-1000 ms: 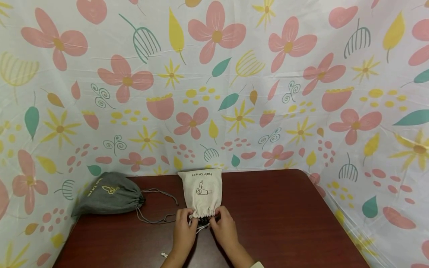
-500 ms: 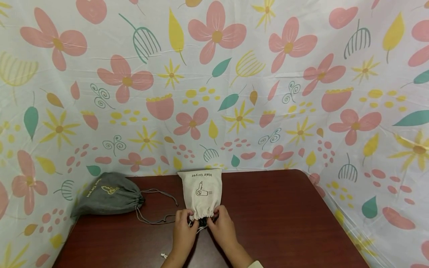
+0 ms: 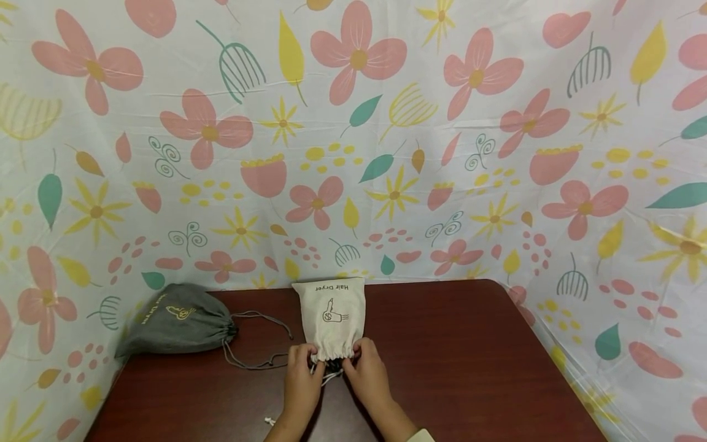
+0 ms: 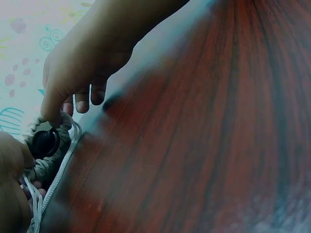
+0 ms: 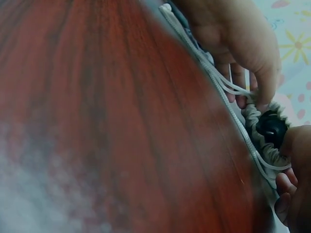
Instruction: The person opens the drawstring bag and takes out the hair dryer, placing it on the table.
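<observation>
A cream drawstring bag (image 3: 334, 310) printed "Hair Dryer" lies at the table's far edge, its gathered mouth towards me. My left hand (image 3: 301, 377) pinches the left side of the mouth rim between thumb and fingers. On the other side my right hand (image 3: 369, 376) pinches the rim the same way. The mouth stands partly open, and a black object (image 5: 272, 128) shows inside it; most of it is hidden by the cloth. White drawcords (image 4: 65, 167) hang from the gathered edge beside the hands.
A grey drawstring bag (image 3: 182, 319), also printed "Hair Dryer", lies full at the left, its grey cords (image 3: 256, 366) trailing towards the cream bag. A white cord end (image 3: 270, 421) rests by the left wrist. Behind the dark red table (image 3: 469, 368) hangs a flowered sheet (image 3: 353, 153).
Both hands keep their hold on the bag's mouth. The right thumb has shifted slightly at the opening; the bags stay in place.
</observation>
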`<state>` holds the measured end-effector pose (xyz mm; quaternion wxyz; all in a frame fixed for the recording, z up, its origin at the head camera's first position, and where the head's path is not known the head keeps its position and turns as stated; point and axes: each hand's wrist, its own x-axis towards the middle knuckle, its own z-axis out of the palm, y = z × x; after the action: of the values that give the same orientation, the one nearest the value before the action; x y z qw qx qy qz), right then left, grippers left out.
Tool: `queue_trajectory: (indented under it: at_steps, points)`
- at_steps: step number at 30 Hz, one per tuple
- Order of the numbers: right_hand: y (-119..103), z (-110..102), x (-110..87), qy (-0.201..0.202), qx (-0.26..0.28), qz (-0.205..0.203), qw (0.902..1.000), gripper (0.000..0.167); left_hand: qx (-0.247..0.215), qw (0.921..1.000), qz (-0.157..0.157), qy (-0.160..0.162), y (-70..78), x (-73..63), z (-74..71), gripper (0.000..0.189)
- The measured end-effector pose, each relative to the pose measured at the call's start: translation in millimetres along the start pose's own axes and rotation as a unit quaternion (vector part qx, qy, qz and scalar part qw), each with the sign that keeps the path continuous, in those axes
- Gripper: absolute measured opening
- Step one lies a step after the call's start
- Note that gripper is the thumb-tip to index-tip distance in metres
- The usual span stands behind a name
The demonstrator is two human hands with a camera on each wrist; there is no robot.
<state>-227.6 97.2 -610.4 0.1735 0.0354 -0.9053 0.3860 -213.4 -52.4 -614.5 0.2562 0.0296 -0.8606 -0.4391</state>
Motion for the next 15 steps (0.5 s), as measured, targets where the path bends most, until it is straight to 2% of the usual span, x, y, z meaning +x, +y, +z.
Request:
queue_trajectory:
  at_steps: [7, 11, 15]
  points:
    - [3.9, 3.0, -0.3, 0.023, -0.014, -0.025, 0.9993, 0.029, 0.002, 0.9996, 0.019, 0.021, -0.9, 0.0, 0.9, 0.03]
    - [5.0, 2.9, 0.1, 0.036, -0.013, -0.035, 0.9987, 0.029, 0.001, 0.9996, 0.021, 0.02, -0.6, -0.3, 0.2, 0.031]
    - [5.3, 1.1, 0.7, 0.032, -0.009, -0.03, 0.999, 0.029, -0.002, 0.9996, 0.02, 0.018, -0.6, 0.2, -0.9, 0.03]
